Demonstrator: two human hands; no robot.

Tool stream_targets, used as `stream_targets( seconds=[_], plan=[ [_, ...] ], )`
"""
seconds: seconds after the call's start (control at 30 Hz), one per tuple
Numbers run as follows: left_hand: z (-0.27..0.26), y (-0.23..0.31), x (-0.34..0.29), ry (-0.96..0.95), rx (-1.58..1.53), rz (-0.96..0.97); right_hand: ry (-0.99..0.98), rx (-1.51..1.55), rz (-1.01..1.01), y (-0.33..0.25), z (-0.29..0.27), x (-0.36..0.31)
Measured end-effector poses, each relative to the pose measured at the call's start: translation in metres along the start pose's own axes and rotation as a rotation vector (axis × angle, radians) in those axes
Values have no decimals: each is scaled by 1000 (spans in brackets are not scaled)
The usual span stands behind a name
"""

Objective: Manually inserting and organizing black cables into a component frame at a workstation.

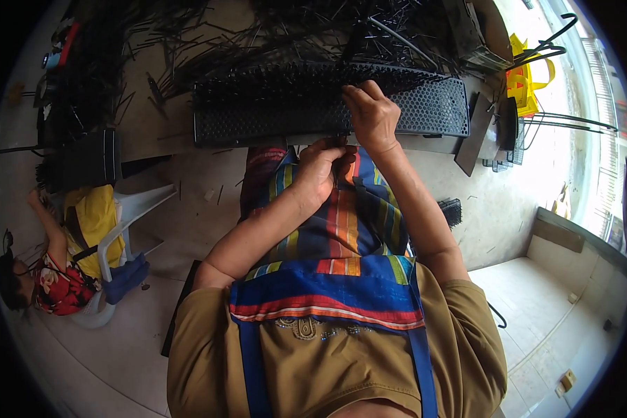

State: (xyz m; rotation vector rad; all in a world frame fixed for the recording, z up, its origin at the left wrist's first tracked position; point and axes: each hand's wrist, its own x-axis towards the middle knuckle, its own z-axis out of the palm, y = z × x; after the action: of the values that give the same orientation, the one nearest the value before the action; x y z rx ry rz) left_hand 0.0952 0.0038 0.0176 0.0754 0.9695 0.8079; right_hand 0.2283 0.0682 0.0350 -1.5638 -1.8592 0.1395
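A long black panel full of small holes [435,104] lies across the table edge in front of me. Dark bristle-like pieces [272,82] stand in rows on its left and back part, while the right part shows bare holes. Over the panel, right of its middle, my right hand [375,115] is closed in a pinch; what the fingertips hold is too dark to make out. My left hand [320,169] is at the panel's front edge, low over my lap, its fingers curled together around something dark that they mostly hide.
Loose thin black strips [216,31] cover the table's far side. A cardboard box [477,35] stands at the far right, with a yellow bag [526,76] beyond it. Leftward, another person in a red patterned top [63,282] sits by a white plastic chair [122,223].
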Motion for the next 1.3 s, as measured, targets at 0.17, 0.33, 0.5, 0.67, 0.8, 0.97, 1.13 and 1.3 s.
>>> stream_targets(
  seconds=[0.17, 0.33, 0.5, 0.67, 0.8, 0.97, 1.13, 1.3],
  plan=[
    [1, 2, -1, -38, -79, 2, 56, 166, 115, -1, -12, -13],
    [-1, -6, 8, -48, -35, 20, -314, 782, 751, 10, -23, -30],
    [-5, -6, 8, -26, -13, -13, 289, 543, 348, 16, -19, -13],
    [-2, -6, 7, -24, 38, -14, 254, 332, 184, 14, -16, 5],
    [-2, -4, 6, -43, 6, -13, 205, 238, 61, 6, -20, 15],
    [-4, -5, 8, -51, -10, 11, 184, 237, 73, 4, -23, 16],
    [-2, -7, 6, -7, 0, -27, 117, 205, 99, 7, -25, 11],
    [-1, -9, 10, 0, -19, -33, 53, -27, -23, 9, -17, 2]
  ],
)
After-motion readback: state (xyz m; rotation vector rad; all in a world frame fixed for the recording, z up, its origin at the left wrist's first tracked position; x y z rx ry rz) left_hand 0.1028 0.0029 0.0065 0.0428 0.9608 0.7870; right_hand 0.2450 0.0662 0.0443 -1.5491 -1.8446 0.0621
